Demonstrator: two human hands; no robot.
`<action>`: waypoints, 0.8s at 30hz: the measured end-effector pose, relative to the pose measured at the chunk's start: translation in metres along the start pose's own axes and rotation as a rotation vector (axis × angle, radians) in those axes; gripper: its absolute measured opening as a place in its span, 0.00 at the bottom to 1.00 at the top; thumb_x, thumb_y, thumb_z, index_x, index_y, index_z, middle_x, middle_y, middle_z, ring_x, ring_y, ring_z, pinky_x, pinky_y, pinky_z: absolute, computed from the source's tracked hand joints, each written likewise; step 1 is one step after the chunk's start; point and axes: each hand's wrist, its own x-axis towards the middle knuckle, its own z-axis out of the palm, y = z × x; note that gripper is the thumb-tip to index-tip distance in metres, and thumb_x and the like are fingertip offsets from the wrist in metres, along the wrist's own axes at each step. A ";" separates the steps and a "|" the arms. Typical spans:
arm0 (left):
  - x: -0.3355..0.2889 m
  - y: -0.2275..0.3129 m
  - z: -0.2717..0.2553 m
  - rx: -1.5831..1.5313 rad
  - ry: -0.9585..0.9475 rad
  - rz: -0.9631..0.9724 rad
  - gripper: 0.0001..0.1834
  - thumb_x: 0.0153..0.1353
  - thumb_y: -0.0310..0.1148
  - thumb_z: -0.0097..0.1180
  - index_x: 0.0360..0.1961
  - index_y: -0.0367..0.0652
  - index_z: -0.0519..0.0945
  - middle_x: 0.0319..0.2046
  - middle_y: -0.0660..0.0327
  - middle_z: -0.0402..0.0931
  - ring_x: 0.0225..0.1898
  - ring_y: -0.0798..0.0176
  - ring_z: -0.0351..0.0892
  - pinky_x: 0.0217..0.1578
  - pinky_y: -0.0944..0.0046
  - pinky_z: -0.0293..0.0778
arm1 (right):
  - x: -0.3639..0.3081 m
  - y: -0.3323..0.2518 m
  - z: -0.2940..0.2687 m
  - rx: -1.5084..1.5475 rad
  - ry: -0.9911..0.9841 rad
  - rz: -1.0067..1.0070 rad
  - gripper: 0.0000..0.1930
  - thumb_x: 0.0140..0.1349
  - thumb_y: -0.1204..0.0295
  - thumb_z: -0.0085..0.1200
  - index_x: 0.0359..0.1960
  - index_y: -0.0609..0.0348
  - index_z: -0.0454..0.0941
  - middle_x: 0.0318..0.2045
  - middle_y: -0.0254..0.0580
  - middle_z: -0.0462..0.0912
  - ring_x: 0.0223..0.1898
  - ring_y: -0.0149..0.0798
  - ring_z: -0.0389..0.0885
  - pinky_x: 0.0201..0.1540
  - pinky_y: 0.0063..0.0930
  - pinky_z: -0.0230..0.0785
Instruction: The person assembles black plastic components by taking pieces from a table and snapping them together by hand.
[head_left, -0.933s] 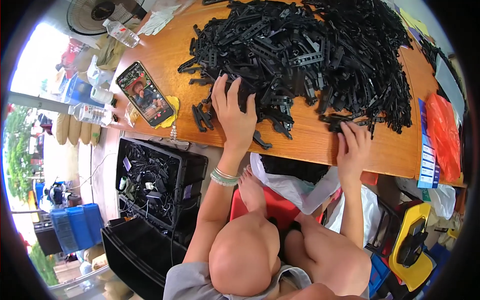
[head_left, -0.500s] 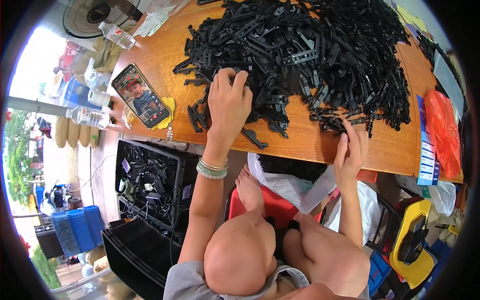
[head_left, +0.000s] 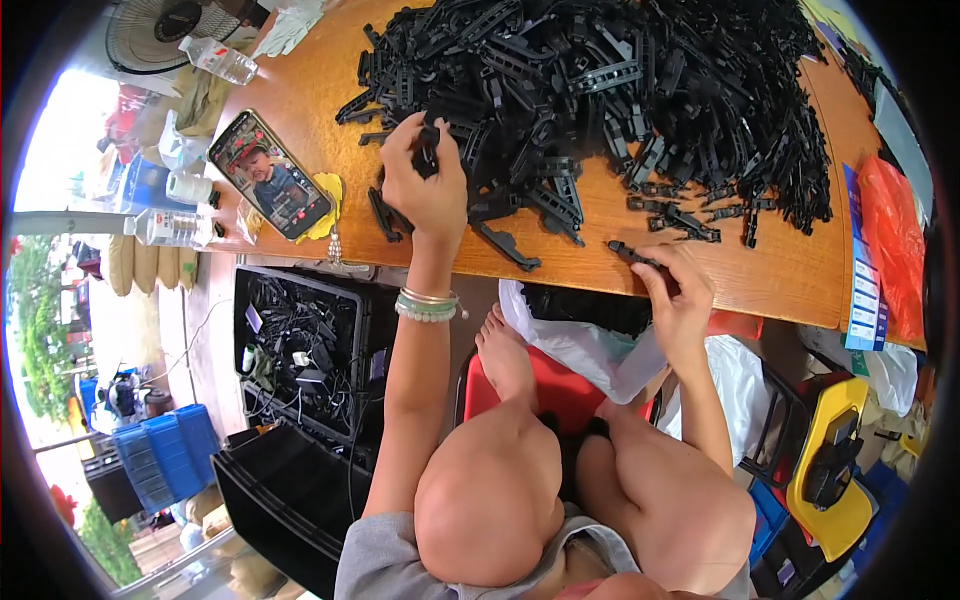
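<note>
A big heap of black plastic parts (head_left: pixel 500 95) covers much of the wooden table (head_left: pixel 330 80). At the heap's near left side, my left hand (head_left: pixel 430 190) pinches a dark plastic piece (head_left: pixel 427 150) between thumb and fingers, just above the tabletop. My right hand (head_left: pixel 682 290) is over the near table edge, closed on a slim black plastic part (head_left: pixel 632 254) that points to the left. Between the two hands a few loose parts (head_left: pixel 505 245) lie along the front of the heap. A smaller cluster of linked-looking parts (head_left: pixel 675 215) lies just beyond my right hand.
A phone (head_left: pixel 270 178) playing a video leans on a yellow stand at the left, near plastic bottles (head_left: pixel 220 60) and a fan (head_left: pixel 165 30). Below are a black crate of cables (head_left: pixel 300 360) and a white plastic bag (head_left: pixel 590 350). A red bag (head_left: pixel 890 250) lies at the right.
My left hand has turned and lifted slightly away from the heap with a dark piece in it. My right hand has drawn left and nearer, now with a black part in its fingers.
</note>
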 end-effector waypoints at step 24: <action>-0.041 0.144 -0.039 -0.670 -1.185 -0.767 0.14 0.59 0.24 0.55 0.47 0.32 0.78 0.34 0.57 0.82 0.33 0.69 0.79 0.35 0.70 0.74 | -0.024 -0.022 -0.027 0.316 0.022 0.045 0.09 0.45 0.85 0.62 0.31 0.67 0.80 0.26 0.45 0.82 0.28 0.41 0.79 0.33 0.28 0.70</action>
